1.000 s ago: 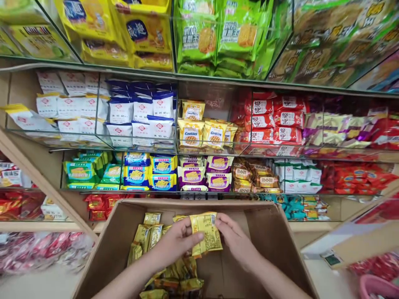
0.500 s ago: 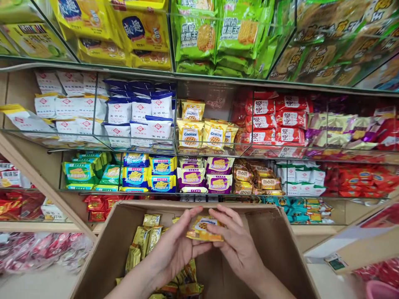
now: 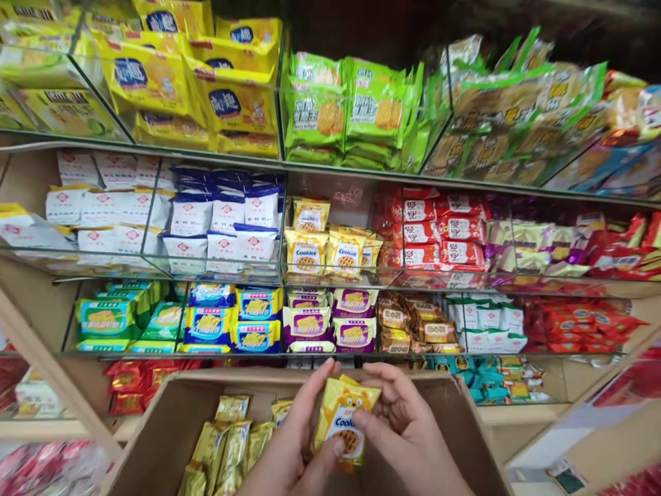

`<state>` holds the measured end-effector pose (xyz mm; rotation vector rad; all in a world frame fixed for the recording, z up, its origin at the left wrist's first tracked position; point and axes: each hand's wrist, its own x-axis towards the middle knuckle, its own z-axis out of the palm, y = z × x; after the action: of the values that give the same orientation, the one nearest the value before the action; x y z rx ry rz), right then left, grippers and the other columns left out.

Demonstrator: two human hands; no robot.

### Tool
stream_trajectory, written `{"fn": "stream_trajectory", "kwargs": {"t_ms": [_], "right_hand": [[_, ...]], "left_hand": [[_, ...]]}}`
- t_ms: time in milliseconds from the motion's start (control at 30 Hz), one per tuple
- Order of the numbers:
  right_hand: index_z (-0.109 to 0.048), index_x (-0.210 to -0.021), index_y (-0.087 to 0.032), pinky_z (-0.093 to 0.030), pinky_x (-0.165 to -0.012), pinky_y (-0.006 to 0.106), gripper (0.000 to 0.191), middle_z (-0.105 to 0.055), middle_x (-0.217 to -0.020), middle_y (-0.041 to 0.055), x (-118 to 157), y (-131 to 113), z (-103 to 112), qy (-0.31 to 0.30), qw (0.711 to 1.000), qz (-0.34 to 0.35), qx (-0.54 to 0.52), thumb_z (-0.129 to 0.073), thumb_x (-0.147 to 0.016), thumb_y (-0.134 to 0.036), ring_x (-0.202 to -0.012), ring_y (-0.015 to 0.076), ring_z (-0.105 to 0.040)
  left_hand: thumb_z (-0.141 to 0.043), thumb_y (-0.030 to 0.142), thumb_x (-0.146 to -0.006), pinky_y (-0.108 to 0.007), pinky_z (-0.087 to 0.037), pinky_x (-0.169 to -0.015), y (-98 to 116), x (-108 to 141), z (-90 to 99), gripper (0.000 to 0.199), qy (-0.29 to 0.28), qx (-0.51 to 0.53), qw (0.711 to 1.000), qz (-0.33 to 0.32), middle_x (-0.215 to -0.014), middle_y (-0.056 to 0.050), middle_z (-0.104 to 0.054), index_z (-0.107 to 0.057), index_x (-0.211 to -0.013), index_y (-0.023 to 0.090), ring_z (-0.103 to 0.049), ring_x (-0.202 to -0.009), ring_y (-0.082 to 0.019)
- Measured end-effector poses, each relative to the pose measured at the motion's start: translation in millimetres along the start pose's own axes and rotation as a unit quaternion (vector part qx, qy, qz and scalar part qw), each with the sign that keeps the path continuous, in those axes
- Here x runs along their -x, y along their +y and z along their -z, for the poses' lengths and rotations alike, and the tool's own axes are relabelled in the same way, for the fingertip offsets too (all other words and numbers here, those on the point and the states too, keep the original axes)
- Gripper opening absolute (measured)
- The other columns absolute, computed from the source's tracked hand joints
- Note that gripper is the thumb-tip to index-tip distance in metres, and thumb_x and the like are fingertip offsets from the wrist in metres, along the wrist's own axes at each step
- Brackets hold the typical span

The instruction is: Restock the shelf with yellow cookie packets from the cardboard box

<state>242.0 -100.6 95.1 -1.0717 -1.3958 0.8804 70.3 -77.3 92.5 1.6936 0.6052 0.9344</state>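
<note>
The shelf unit (image 3: 527,413) fills most of your view, its rows split by glass into bins. The top row holds yellow packs (image 3: 149,79), green packs (image 3: 317,114) and, to their right, clear ones edged in green. The middle row has white packs (image 3: 253,244), a small group of yellow cookie packs (image 3: 304,251) and red packs (image 3: 459,227); below come green, blue and purple packs (image 3: 304,324). In front stands the cardboard box (image 3: 186,406), its top uncovered, with gold packs (image 3: 232,455) lying along its left side; your arms hide some of what is inside. Your left hand (image 3: 294,441) and right hand (image 3: 407,434) are over the box, and both have a grip on one cookie pack (image 3: 343,417), thumbs on its front. It is tilted, raised above the box, with the bear face and part of the "Cookies" print showing. Half a second ago that pack lay flatter between your spread fingers; a second ago you had its text-covered back towards you. Your view has tipped up since, so more of the top row shows and fewer gold packs are in sight. The shelf's cookie packs look unchanged.
</note>
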Motion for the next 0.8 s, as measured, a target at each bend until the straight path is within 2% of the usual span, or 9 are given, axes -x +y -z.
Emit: {"fn": "stream_trajectory", "kwargs": {"t_ms": [67,100,133,200,267,333,500,600,800], "right_hand": [[-0.048,-0.107,-0.027,-0.050,-0.069,0.029,0.031,-0.061,-0.095,0.0042,-13.8,-28.1,19.2,0.038,0.976,0.147,0.158,-0.055,-0.077,-0.022,-0.083,0.0170,-0.060],[-0.052,-0.103,-0.027,-0.049,-0.071,0.030,0.028,-0.060,-0.096,0.0044,-24.4,-46.5,30.0,0.072,0.939,0.234,0.242,-0.056,-0.077,-0.019,-0.085,0.0173,-0.059],[-0.054,-0.099,-0.026,-0.048,-0.073,0.030,0.025,-0.061,-0.094,0.0045,-37.6,-66.3,40.4,0.111,0.888,0.314,0.318,-0.056,-0.076,-0.018,-0.085,0.0174,-0.058],[-0.055,-0.096,-0.021,-0.047,-0.073,0.031,0.020,-0.061,-0.090,0.0055,-70.7,-104.9,57.3,0.179,0.802,0.384,0.422,-0.055,-0.077,-0.019,-0.082,0.0174,-0.057],[-0.055,-0.096,-0.017,-0.046,-0.072,0.031,0.019,-0.061,-0.090,0.0075,-109.1,-134.0,65.7,0.205,0.753,0.368,0.505,-0.053,-0.078,-0.022,-0.082,0.0186,-0.057],[-0.054,-0.097,-0.014,-0.045,-0.075,0.032,0.021,-0.060,-0.093,0.0099,-146.5,-149.0,65.3,0.187,0.729,0.306,0.584,-0.052,-0.078,-0.023,-0.087,0.0216,-0.056],[-0.055,-0.097,-0.007,-0.045,-0.071,0.031,0.024,-0.062,-0.093,0.0179,-204.2,-145.3,46.4,0.040,0.674,0.104,0.731,-0.052,-0.076,-0.017,-0.088,0.0268,-0.059],[-0.061,-0.091,-0.010,-0.046,-0.071,0.029,0.019,-0.064,-0.090,0.0162,-216.4,-137.7,38.0,-0.025,0.660,0.094,0.745,-0.053,-0.074,-0.014,-0.088,0.0252,-0.060],[-0.064,-0.094,-0.009,-0.045,-0.079,0.039,0.026,-0.064,-0.096,0.0192,-234.2,-122.4,33.6,-0.090,0.634,0.097,0.762,-0.045,-0.077,-0.009,-0.099,0.0300,-0.056]], "left_hand": [[-0.047,0.019,-0.083,-0.036,-0.031,-0.103,20.4,-14.2,15.6,0.060,0.026,-0.180,0.979,-0.093,-0.144,0.000,-0.021,-0.019,-0.133,0.036,-0.026,-0.128,-0.023],[-0.048,0.018,-0.082,-0.038,-0.030,-0.103,34.6,-26.1,24.9,0.060,0.051,-0.272,0.948,-0.157,-0.143,-0.001,-0.024,-0.022,-0.133,0.034,-0.026,-0.128,-0.024],[-0.048,0.016,-0.081,-0.040,-0.028,-0.104,50.5,-41.2,34.0,0.059,0.078,-0.351,0.904,-0.229,-0.141,-0.002,-0.028,-0.025,-0.132,0.032,-0.028,-0.127,-0.024],[-0.044,0.014,-0.081,-0.042,-0.028,-0.103,83.6,-79.3,48.7,0.048,0.092,-0.476,0.811,-0.328,-0.134,-0.005,-0.040,-0.035,-0.127,0.025,-0.033,-0.124,-0.023],[-0.040,0.019,-0.084,-0.044,-0.029,-0.101,111.7,-122.9,55.6,0.037,0.076,-0.583,0.745,-0.314,-0.130,-0.008,-0.043,-0.044,-0.121,0.018,-0.037,-0.121,-0.023],[-0.037,0.025,-0.085,-0.042,-0.033,-0.097,129.4,-163.7,55.4,0.041,0.037,-0.677,0.710,-0.188,-0.129,-0.011,-0.045,-0.039,-0.124,0.014,-0.042,-0.116,-0.024],[-0.051,0.036,-0.076,-0.037,-0.045,-0.073,135.2,-214.5,53.4,0.030,-0.015,-0.716,0.693,-0.086,-0.089,-0.013,-0.067,-0.062,-0.093,0.014,-0.061,-0.086,-0.028],[-0.051,0.041,-0.075,-0.033,-0.045,-0.067,129.8,-214.2,61.1,0.031,-0.036,-0.717,0.692,-0.071,-0.087,-0.011,-0.067,-0.062,-0.091,0.016,-0.062,-0.081,-0.026],[-0.062,0.043,-0.066,-0.028,-0.043,-0.072,119.6,-210.8,71.9,0.048,-0.053,-0.705,0.703,-0.081,-0.099,-0.008,-0.065,-0.055,-0.106,0.019,-0.059,-0.089,-0.024]]}}
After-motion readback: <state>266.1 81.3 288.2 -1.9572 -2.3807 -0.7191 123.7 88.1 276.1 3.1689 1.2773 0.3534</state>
